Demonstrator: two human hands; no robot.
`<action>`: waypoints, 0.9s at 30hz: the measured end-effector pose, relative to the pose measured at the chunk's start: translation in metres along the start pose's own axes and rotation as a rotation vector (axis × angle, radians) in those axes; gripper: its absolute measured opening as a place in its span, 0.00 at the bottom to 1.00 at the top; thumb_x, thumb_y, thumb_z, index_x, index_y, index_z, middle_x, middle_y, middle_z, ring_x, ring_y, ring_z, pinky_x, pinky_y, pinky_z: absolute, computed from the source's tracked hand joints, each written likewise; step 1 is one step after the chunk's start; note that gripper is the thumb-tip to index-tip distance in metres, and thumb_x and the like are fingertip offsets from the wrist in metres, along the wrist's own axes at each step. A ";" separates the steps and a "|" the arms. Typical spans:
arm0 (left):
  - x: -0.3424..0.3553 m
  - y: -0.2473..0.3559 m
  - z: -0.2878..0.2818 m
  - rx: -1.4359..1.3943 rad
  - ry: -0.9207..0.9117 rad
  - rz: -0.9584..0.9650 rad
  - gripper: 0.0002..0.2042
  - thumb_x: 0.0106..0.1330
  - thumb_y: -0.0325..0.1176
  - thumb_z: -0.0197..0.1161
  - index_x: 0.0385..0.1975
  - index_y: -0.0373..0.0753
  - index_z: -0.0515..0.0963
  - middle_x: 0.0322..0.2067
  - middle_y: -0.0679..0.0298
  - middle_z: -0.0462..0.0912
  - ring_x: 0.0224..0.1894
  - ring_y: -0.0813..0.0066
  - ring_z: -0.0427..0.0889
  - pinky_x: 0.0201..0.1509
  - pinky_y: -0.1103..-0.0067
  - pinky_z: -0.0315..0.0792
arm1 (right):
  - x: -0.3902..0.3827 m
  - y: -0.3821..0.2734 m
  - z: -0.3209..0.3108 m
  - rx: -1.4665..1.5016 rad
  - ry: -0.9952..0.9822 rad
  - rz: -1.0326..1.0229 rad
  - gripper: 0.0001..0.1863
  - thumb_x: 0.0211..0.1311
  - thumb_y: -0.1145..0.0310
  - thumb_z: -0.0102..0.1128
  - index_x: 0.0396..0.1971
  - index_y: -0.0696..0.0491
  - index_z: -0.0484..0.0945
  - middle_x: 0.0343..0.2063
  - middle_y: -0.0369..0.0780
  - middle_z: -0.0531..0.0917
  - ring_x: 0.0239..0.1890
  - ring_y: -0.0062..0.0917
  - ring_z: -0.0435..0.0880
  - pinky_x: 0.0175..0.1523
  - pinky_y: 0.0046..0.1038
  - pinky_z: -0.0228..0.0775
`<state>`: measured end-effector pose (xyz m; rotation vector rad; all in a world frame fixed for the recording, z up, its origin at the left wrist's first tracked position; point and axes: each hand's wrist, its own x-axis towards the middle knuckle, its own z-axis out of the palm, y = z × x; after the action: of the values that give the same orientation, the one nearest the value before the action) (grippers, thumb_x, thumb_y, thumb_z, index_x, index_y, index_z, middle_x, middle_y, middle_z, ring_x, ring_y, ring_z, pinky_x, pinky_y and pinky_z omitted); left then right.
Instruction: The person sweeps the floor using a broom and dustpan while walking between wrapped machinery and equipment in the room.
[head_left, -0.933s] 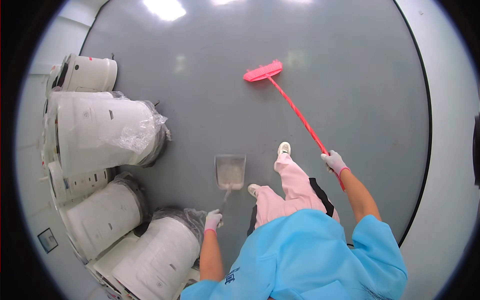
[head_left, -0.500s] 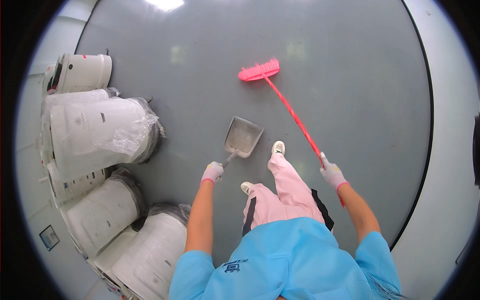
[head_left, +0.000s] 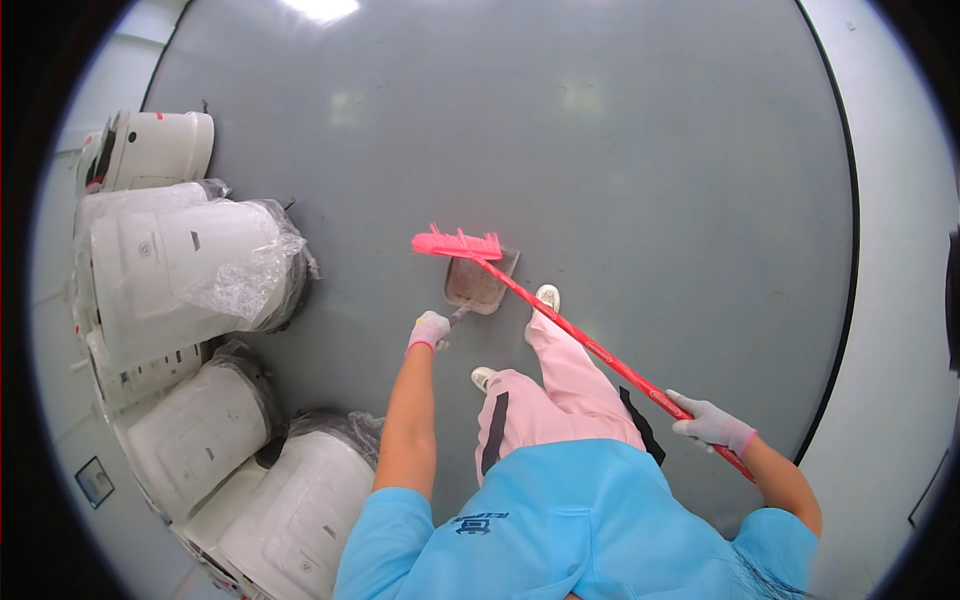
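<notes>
In a white glove with a pink cuff, my left hand (head_left: 429, 330) is closed round the handle of a grey dustpan (head_left: 476, 288). The pan is ahead of my feet, its mouth facing away from me. My right hand (head_left: 708, 420), gloved too, grips the red handle of a broom (head_left: 575, 332) near its upper end. The handle slants across in front of my right leg. At its far end the pink bristle head (head_left: 458, 243) lies over the dustpan's front edge and hides part of it. Whether the bristles touch the pan I cannot tell.
Along the left wall stand several large white machines (head_left: 190, 260), some wrapped in clear plastic (head_left: 262, 275). Grey floor (head_left: 640, 180) stretches ahead and to the right, up to a dark-edged white wall (head_left: 900, 250). My white shoes (head_left: 547, 297) are just behind the dustpan.
The broom head has come nearer and to the left, from the floor beyond the dustpan to its front edge. My right hand has moved back and right. The dustpan has hardly shifted.
</notes>
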<state>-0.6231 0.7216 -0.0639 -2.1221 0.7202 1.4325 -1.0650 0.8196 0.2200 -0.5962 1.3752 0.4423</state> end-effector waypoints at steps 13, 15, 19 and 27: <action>-0.019 -0.051 0.011 -0.118 -0.034 0.120 0.09 0.50 0.24 0.51 0.31 0.37 0.75 0.15 0.60 0.74 0.10 0.77 0.71 0.13 0.79 0.62 | 0.069 -0.038 -0.001 -0.308 0.312 -0.111 0.35 0.51 0.67 0.44 0.62 0.42 0.45 0.18 0.40 0.71 0.11 0.22 0.68 0.17 0.25 0.65; -0.012 -0.059 0.012 -0.143 -0.029 0.137 0.09 0.50 0.24 0.50 0.30 0.37 0.75 0.15 0.61 0.74 0.11 0.77 0.71 0.13 0.78 0.62 | 0.071 -0.030 0.010 -0.269 0.260 -0.140 0.36 0.51 0.67 0.45 0.62 0.44 0.44 0.19 0.39 0.71 0.11 0.22 0.68 0.16 0.24 0.65; 0.001 -0.058 0.018 -0.003 -0.032 0.112 0.07 0.50 0.24 0.50 0.28 0.35 0.74 0.15 0.60 0.74 0.10 0.77 0.71 0.12 0.78 0.61 | 0.047 -0.004 0.015 -0.058 -0.002 -0.064 0.38 0.50 0.67 0.46 0.62 0.47 0.42 0.15 0.33 0.64 0.10 0.15 0.61 0.14 0.18 0.58; 0.009 -0.071 0.018 -0.199 -0.078 0.081 0.06 0.49 0.22 0.50 0.26 0.33 0.72 0.13 0.57 0.72 0.08 0.76 0.68 0.10 0.79 0.59 | -0.030 -0.002 0.012 -0.019 -0.072 0.006 0.38 0.50 0.68 0.45 0.62 0.47 0.42 0.14 0.33 0.63 0.11 0.14 0.61 0.15 0.19 0.58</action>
<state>-0.5857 0.7847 -0.0721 -2.1914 0.6644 1.6827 -1.0593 0.8269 0.2513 -0.5863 1.3053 0.4776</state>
